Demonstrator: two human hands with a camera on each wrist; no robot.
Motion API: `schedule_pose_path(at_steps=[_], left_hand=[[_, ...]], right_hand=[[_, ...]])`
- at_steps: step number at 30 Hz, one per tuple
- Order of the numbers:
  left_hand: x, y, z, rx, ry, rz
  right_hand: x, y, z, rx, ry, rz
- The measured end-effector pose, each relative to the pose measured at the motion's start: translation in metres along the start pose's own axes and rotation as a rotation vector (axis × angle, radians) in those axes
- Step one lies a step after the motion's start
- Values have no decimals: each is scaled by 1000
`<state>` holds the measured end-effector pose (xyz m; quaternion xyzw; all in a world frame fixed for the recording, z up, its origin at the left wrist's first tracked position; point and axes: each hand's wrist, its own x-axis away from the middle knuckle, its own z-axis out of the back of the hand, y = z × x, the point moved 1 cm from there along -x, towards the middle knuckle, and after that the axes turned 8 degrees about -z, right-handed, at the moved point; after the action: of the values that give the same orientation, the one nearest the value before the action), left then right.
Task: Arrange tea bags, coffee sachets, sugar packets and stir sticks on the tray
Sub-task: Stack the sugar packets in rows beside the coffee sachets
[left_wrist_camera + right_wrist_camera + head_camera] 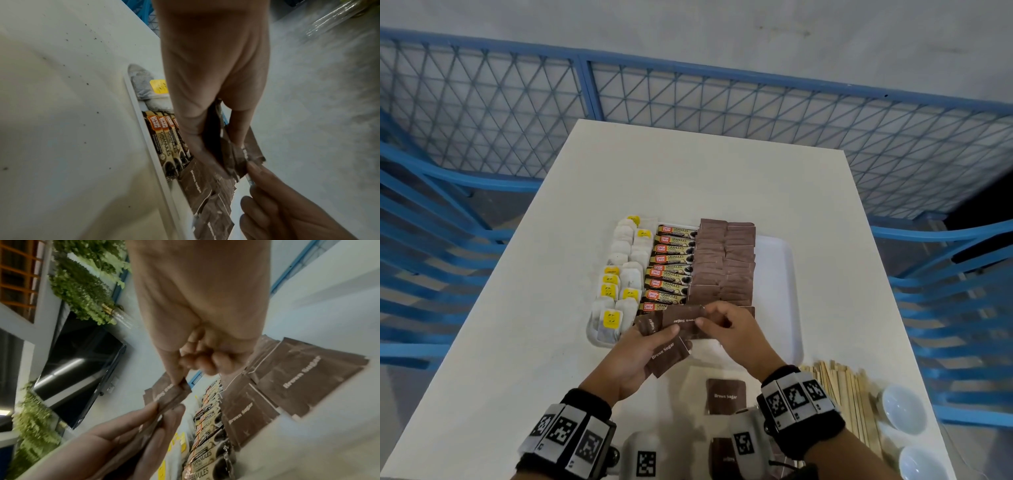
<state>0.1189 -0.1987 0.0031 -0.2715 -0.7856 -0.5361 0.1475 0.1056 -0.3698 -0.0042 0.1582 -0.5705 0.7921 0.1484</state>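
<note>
Left hand [635, 359] grip holds a fan of brown sugar packets [666, 356] above the tray's [784, 274] near edge. Right hand [736, 337] grip pinches the top packet [683, 318] of that fan (thumb and forefinger on its right end). On the tray, left to right: tea bags [619, 274], coffee sachets [671, 265], two columns of sugar packets [722, 263]. One loose sugar packet [726, 395] lies on the tabletop [517, 325] near the wrists; stir sticks [849, 397] lie at right beside two white bowls [902, 407]
</note>
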Motion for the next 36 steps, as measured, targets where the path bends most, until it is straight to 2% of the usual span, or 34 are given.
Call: schedule_pose_path(at_steps=[4,9,15,21,27,36], left_hand=[[-1,-1,1,44,-6,41],[-3,0,5,77,17,84],[-3,-1,13,-15,6,66],[-3,-1,20,-37,57,53],[-3,-1,19,-40,66,37],[-3,1,14,-42,76,-6]], right_hand=[[10,-5,8,-267,-128,-57],[13,-1,19,-434,-67,-158],[4,19,20,-124,6,-85],[-8,29,10,171,53,-36],[-16,31,-1,321,146,87],[-19,33,-6,434,242,134]])
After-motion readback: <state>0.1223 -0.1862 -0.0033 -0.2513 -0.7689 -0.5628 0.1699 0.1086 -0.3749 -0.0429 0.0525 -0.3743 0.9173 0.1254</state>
